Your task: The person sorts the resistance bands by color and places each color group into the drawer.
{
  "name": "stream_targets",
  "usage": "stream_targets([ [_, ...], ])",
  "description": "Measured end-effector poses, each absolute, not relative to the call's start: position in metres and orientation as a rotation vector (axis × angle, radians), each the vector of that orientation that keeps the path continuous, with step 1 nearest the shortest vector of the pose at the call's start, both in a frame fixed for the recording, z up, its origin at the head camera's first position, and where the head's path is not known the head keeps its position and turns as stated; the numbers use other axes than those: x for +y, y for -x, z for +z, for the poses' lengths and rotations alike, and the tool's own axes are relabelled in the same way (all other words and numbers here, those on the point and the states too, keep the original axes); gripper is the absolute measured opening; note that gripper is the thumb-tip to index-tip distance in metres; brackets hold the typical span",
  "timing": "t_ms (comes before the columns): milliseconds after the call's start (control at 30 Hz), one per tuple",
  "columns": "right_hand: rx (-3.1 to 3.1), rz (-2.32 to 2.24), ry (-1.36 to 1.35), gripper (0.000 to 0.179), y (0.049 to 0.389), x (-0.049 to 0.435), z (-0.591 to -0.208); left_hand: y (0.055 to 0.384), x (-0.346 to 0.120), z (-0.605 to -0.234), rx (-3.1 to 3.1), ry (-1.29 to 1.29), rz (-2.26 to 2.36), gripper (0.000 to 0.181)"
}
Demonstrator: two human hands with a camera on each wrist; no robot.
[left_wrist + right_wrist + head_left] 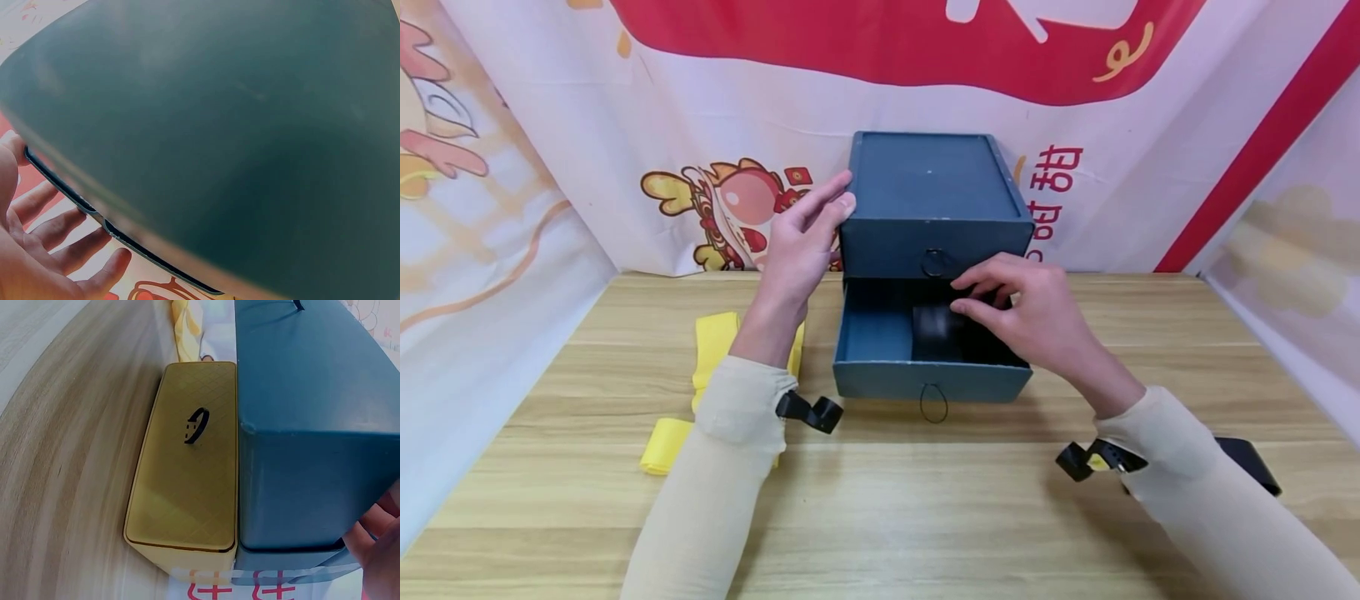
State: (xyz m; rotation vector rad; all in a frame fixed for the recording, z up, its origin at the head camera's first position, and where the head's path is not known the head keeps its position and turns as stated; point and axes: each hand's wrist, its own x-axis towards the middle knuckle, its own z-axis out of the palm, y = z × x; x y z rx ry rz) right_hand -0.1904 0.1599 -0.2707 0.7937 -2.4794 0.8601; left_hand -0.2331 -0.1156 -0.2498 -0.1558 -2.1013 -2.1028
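A dark blue two-drawer box stands against the cloth, its lower drawer pulled out. Along its upper left side lies my left hand; the left wrist view shows its spread fingers by the box edge. Over the open drawer hovers my right hand, bent fingers and thumb apart, nothing visible between them. Just beside the thumb, a glossy black flat thing lies in the drawer; its kind is unclear. In the right wrist view, fingers touch the blue box's edge.
Yellow ribbon strips and a yellow roll lie by my left forearm. A black flat thing sits partly behind my right sleeve. In the right wrist view, a gold panel with a black loop adjoins the blue box.
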Motion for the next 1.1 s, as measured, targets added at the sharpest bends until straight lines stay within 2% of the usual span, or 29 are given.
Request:
stream_targets([
  [467,-2.482,1.023,-0.738,0.025,0.177,0.183,-0.263,0.233,-0.116,-0.251,-2.106,0.159,-2.106,0.042],
  [767,-2.444,1.115,-0.592,0.028,0.160,0.221,-0.251,0.233,-0.115,-0.249,-2.098,0.167,-2.106,0.042],
  [1100,-2.501,1.134,-0.353,0.029,0.139,0.272,-0.256,0.232,-0.116,-0.249,-2.101,0.163,-2.113,0.042],
])
